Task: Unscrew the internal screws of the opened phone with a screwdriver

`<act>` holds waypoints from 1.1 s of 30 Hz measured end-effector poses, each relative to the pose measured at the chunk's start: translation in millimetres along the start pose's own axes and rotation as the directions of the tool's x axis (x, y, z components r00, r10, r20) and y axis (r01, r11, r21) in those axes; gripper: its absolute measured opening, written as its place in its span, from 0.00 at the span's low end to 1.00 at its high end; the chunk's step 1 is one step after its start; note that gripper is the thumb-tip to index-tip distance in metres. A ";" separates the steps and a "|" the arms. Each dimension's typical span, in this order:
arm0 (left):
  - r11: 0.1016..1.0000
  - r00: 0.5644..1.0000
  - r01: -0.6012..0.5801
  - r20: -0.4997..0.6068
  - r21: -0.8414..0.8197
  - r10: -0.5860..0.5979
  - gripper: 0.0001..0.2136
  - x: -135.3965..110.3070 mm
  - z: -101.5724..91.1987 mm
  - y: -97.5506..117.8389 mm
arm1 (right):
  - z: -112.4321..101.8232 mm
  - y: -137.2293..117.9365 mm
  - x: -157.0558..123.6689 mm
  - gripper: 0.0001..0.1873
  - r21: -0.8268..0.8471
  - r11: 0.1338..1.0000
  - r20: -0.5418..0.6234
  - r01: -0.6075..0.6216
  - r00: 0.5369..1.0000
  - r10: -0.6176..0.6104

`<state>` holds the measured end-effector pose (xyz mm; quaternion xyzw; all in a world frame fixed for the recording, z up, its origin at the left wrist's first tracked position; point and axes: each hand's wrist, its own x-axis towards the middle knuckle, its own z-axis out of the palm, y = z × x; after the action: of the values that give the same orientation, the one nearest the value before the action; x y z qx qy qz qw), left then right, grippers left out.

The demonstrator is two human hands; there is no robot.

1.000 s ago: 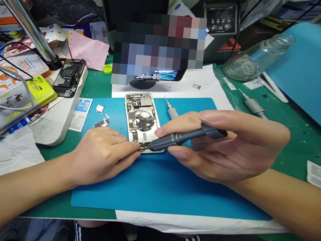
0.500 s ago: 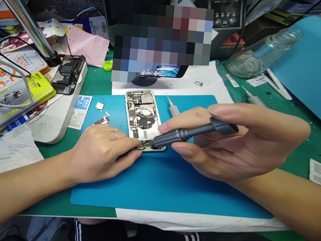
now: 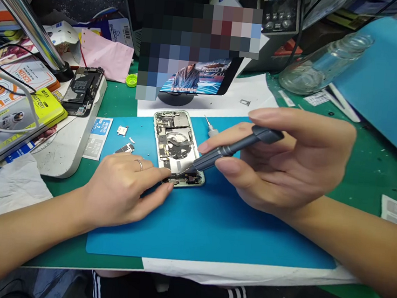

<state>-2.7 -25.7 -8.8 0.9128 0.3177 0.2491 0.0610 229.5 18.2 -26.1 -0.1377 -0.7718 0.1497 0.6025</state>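
Observation:
An opened phone with its inner parts bare lies on a blue mat. My left hand is at its lower left corner, index finger and thumb curled onto the edge of the frame. A dark grey precision screwdriver is in my right hand, gripped between thumb and fingers, with the index finger stretched along the shaft. It slants down to the left, its thin tip at the lower part of the phone. Small metal phone parts lie left of the phone, some partly behind my left hand.
A second screwdriver lies right of the phone. Behind stands a device with a lit screen. At the left are another opened phone, boxes and a lamp post. A glass jar lies at the back right.
My right hand has shifted left and slightly up, with the screwdriver tip lifting a little from the phone's bottom edge. My left thumb and index finger have parted slightly.

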 end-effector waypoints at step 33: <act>0.995 0.994 -0.087 0.066 0.047 0.084 0.12 0.8 1.6 1.9 | -4.6 2.7 -9.9 0.35 -0.084 0.994 0.130 -0.066 0.989 0.077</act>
<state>-0.4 -26.6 -9.3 0.9343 0.2821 0.2144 0.0378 236.4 17.1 -35.0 -0.1788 -0.8101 0.1492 0.5381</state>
